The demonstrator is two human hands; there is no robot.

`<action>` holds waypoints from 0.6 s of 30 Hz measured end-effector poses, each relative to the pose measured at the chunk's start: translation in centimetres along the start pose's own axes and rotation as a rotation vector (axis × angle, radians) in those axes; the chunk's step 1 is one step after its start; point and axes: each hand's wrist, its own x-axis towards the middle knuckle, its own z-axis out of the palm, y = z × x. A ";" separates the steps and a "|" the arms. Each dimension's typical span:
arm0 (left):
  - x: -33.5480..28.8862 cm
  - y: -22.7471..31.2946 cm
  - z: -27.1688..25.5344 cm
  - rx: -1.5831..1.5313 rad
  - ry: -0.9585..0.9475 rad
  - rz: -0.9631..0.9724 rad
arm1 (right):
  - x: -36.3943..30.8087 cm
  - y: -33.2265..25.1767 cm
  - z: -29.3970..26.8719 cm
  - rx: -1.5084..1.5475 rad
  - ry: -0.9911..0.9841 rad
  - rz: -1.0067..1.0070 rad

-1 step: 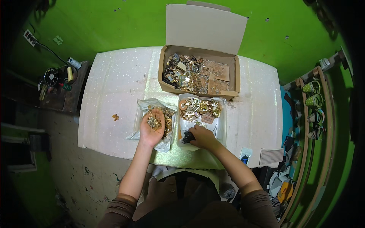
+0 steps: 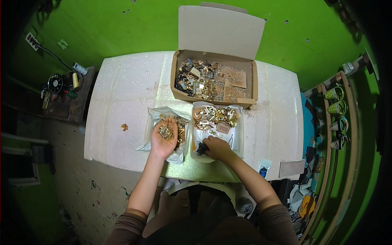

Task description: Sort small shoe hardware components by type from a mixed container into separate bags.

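Observation:
My left hand [image 2: 161, 148] lies palm up over a container lined with white plastic [image 2: 176, 157]. Cupped in its palm and fingers is a heap of small gold and silver metal fittings [image 2: 165, 132]. More gold pieces [image 2: 181, 134] fill the container around and under it. To the right, my right hand [image 2: 219, 149] reaches into a white tray [image 2: 241, 141], its fingers curled down beside a small pile of black pieces [image 2: 201, 148]. What its fingertips pinch, if anything, is hidden. Gold fittings [image 2: 209, 112] and a brown rectangular piece [image 2: 223, 128] occupy the tray's far part.
Behind the tray stands an open cardboard box [image 2: 188, 96] of mixed metal fittings, its lid raised. All this rests on a glittery white table [image 2: 114, 102]. An orange-brown scrap [image 2: 124, 127] lies left; a small packet [image 2: 263, 168] and a ribbed grey piece [image 2: 291, 168] lie near right.

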 end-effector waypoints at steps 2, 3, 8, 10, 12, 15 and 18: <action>0.1 0.1 0.6 0.004 0.012 -0.008 | 0.5 0.4 -0.1 0.053 0.035 0.017; 0.0 0.4 0.8 0.002 0.036 -0.007 | 0.6 0.5 -0.3 0.112 0.055 0.028; -0.5 1.3 1.0 0.014 0.071 0.007 | -0.2 -1.4 -2.0 0.055 -0.125 0.072; -0.5 1.2 1.2 0.015 0.088 0.004 | -0.2 -2.7 -2.3 0.078 0.076 0.034; -0.4 1.4 0.8 0.059 0.112 -0.027 | 0.1 -5.1 -3.7 0.162 0.346 -0.021; -0.4 1.4 0.9 0.127 0.139 -0.058 | 1.5 -9.4 -4.9 0.411 0.416 -0.026; -0.6 1.8 1.0 0.192 0.101 -0.075 | 3.1 -12.0 -4.2 0.421 0.422 0.045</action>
